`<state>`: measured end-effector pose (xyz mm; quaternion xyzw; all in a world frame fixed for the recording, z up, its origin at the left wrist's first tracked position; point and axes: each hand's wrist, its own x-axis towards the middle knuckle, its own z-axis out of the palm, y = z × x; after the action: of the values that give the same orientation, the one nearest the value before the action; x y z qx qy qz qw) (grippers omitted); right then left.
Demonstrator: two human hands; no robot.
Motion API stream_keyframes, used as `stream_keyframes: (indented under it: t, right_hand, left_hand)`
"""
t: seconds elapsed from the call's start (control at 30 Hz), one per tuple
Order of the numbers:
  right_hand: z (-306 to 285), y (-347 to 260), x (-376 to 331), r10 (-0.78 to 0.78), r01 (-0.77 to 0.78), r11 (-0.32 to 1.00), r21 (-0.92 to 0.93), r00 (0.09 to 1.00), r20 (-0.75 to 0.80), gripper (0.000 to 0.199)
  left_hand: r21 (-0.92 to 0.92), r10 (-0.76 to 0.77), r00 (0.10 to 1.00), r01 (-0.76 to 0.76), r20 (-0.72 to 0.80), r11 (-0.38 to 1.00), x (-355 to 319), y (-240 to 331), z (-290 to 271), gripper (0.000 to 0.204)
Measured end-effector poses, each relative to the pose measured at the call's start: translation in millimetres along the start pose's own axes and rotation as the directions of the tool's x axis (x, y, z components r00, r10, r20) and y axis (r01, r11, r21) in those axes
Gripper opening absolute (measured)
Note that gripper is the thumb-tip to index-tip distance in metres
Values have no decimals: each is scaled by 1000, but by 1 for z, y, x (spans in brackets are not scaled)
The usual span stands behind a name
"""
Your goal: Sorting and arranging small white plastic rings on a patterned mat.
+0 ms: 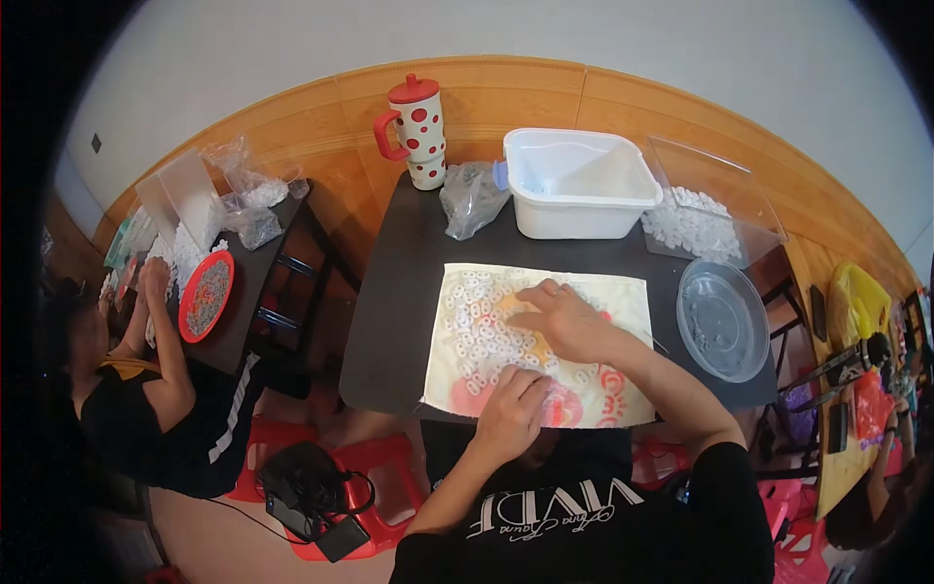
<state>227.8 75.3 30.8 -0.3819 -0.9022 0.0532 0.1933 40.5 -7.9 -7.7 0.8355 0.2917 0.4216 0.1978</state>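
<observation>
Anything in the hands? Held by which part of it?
Can't tell. The left hand and right hand are over the cloth, near small white pieces; any pinch is too small to make out.

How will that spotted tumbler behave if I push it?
The spotted tumbler may tip if pushed high: it's tall and narrows toward its base. On its side, it probably won't roll far, since the red handle sticks out. The red lid hides any contents, so weight's unclear.

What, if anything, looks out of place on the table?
The printed cloth looks slightly off: its near edge seems to overhang the black table near the left hand, leaving that strip unsupported. No damage is apparent.
</observation>
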Motion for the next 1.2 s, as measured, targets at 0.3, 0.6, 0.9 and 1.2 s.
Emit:
stream_keyframes:
  t: [0.3,0.6,0.9,1.2]
  right_hand:
    - [-19,0,-15,-12,16,999,-45,997,78,30]
    - [-11,-8,-9,97,-92,994,64,993,-71,23]
    - [1,-44,31,5,-5,998,70,1000,-10,22]
    - [-20,-19,-29,165,-164,986,35,986,-31,23]
  left_hand:
    - [-22,-6,1000,6,-29,1000,-2,-2,2,27]
    - [-94,2,1000,-1,17,996,-2,-8,0,31]
    - [-95,29,999,-27,20,995,-2,-7,0,32]
    - [-84,27,999,-30,-35,996,-2,-7,2,20]
